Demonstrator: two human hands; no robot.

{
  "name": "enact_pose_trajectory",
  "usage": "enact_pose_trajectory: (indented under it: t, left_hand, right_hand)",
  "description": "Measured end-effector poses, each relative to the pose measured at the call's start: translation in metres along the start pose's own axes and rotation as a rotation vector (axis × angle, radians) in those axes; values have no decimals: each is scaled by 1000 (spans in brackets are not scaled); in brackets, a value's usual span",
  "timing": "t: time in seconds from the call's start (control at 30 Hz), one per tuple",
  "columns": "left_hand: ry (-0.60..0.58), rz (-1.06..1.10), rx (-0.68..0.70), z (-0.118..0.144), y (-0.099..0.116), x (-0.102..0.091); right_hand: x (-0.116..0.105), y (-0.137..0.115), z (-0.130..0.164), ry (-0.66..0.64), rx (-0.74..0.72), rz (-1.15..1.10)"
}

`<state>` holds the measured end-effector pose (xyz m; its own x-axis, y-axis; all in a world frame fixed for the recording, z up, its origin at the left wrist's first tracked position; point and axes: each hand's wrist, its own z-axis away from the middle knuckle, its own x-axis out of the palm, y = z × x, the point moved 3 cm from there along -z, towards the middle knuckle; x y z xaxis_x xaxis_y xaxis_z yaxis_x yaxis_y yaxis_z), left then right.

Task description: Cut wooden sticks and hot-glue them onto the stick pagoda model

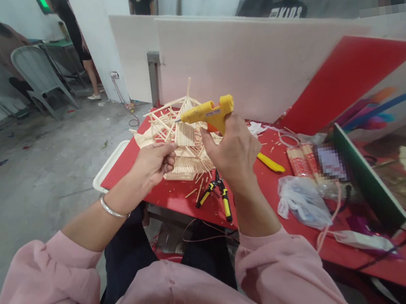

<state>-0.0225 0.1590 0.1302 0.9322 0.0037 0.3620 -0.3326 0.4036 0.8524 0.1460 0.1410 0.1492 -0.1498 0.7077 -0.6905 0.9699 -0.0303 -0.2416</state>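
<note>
My right hand (pixel 238 144) is closed around a yellow hot glue gun (pixel 223 110), its nozzle pointing left above a model built of thin wooden sticks (pixel 186 167). My left hand (pixel 157 163) pinches the lower left corner of a small panel of sticks laid side by side (pixel 185 134), held up in front of the model. The glue gun's tip is just over the panel's top edge; whether they touch I cannot tell. Pliers with black and yellow handles (pixel 216 193) lie at the table's near edge, between my two forearms.
Loose stick pieces are scattered over the red table (pixel 122 168). To the right are a yellow-handled tool (pixel 270 162), packs of sticks (pixel 301 161), a plastic bag (pixel 303 203) and a green-sided box (pixel 369 179). White boards (pixel 236 67) stand behind; other people are farther back.
</note>
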Motion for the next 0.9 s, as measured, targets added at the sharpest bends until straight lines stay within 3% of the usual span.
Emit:
enact_pose_trajectory:
  t: [0.5,0.9]
  left_hand:
    - [4,39,-11,0,-1,2]
    - [6,54,-40,2,0,2]
  right_hand:
    - [2,0,0,-25,4,14]
    - [-5,4,0,34,0,31]
